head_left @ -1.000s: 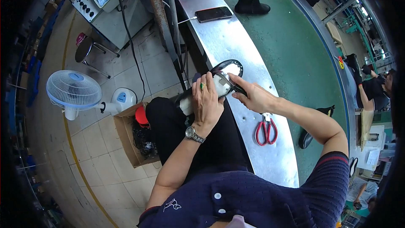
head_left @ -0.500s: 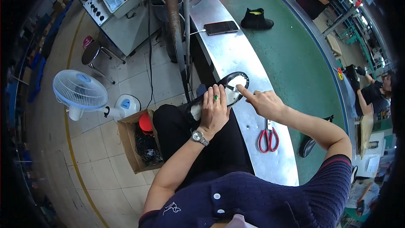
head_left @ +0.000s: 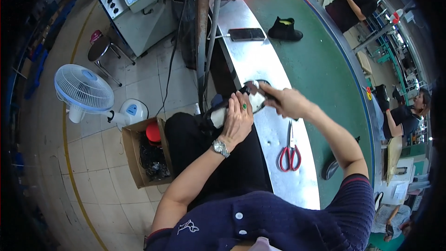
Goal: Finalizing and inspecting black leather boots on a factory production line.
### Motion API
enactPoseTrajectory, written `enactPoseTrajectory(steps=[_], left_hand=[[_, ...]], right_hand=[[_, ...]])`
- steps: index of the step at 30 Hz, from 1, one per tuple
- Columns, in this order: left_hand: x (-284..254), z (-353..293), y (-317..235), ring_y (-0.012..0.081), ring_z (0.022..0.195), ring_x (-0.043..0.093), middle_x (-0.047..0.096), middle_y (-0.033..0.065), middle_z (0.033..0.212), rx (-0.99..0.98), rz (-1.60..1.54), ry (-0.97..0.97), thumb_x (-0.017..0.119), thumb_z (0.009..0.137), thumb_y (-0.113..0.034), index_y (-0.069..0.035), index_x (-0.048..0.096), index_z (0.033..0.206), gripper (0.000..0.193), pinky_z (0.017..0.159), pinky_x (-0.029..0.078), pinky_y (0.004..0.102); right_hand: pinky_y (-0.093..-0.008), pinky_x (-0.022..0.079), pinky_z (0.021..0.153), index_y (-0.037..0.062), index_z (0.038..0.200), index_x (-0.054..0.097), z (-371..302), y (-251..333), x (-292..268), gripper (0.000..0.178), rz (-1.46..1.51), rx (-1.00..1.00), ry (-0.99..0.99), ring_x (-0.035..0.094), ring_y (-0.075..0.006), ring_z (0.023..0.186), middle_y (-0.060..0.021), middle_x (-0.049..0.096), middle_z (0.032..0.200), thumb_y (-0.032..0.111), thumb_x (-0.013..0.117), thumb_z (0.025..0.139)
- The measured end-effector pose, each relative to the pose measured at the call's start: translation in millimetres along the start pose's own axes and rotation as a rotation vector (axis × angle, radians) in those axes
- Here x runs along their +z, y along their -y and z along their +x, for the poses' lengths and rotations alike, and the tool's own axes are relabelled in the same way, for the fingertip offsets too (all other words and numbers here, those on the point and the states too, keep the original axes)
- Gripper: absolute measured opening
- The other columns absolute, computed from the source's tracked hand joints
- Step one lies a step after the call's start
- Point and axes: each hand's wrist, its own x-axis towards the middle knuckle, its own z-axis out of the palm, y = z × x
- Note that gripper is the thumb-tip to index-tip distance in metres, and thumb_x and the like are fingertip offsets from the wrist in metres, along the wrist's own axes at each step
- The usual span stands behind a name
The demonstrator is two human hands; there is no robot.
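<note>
A black shoe (head_left: 217, 118) lies across my lap and the metal bench edge, its whitish underside facing up. My left hand (head_left: 238, 118), wearing a green-stoned ring and a wristwatch, is wrapped over its middle. At the toe end my right hand (head_left: 289, 103) is closed, its fingers bent against the white surface. What those fingers pinch, if anything, is hidden. A brownish patch shows at the toe beside them. Red-handled scissors (head_left: 290, 153) rest on the metal bench just below my right hand, blades pointing away from me.
A phone (head_left: 246, 34) on a cable lies farther up the metal bench top (head_left: 265, 67). The green belt (head_left: 316, 79) alongside carries a black boot (head_left: 285, 29) and a dark shoe (head_left: 331, 169). Left are a cardboard box (head_left: 131, 158), a fan (head_left: 83, 88) and a stool (head_left: 98, 49). Metal poles (head_left: 203, 32) rise ahead.
My right hand has gone from an outstretched index finger on the white underside to bent, closed fingers at the toe. My left hand keeps its hold. The view has shifted slightly.
</note>
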Motion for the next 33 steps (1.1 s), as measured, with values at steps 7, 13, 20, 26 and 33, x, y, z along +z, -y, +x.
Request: enactPoseTrajectory(steps=[7,13,20,26,33], left_hand=[[-4.8,4.0,-6.3,0.0469,0.116,0.052,0.049,0.0386,0.126,-0.035,0.051,-0.031,0.051,0.083,-0.01,0.02,0.044,0.127,0.053,0.105,0.037,0.0459],[-5.3,4.7,-11.0,0.0509,0.11,0.056,0.051,0.0436,0.119,-0.082,0.017,-0.13,0.051,0.083,-0.003,0.026,0.044,0.121,0.049,0.102,0.041,0.0515],[-10.6,-0.7,-8.4,0.0495,0.114,0.054,0.053,0.0385,0.123,-0.119,0.153,-0.06,0.049,0.088,-0.012,0.018,0.052,0.123,0.046,0.104,0.039,0.0502],[5.2,4.2,-14.5,0.0552,0.113,0.052,0.048,0.0373,0.125,-0.13,-0.097,-0.188,0.054,0.081,-0.002,0.02,0.053,0.118,0.043,0.102,0.041,0.0535],[-10.1,3.9,-6.3,0.0505,0.113,0.054,0.052,0.0335,0.117,-0.057,0.026,-0.122,0.054,0.084,-0.003,0.02,0.051,0.118,0.041,0.103,0.041,0.0497]], right_hand=[[-0.0366,0.051,0.057,0.0127,0.147,0.03,15.0,-17.8,31.1,0.059,0.099,0.075,-0.162,0.063,-0.0237,0.052,-0.0118,0.061,0.061,0.02,0.055,0.095],[-0.0323,0.052,0.056,0.0064,0.144,0.037,9.3,-0.3,21.9,0.052,0.274,0.014,-0.418,0.065,-0.0175,0.056,-0.0117,0.063,0.067,0.018,0.054,0.096],[-0.0296,0.05,0.049,0.0068,0.148,0.031,4.1,0.1,24.6,0.055,0.09,0.083,-0.239,0.06,-0.014,0.051,-0.0087,0.06,0.062,0.012,0.052,0.098],[-0.0316,0.051,0.053,0.0075,0.149,0.024,7.9,-3.9,41.9,0.057,0.129,0.119,-0.201,0.062,-0.0154,0.055,-0.0095,0.06,0.066,0.016,0.049,0.099],[-0.0409,0.052,0.068,0.0128,0.148,0.027,6.2,4.1,29.4,0.058,0.228,-0.001,-0.394,0.066,-0.0299,0.06,-0.0162,0.063,0.068,0.022,0.053,0.097]])
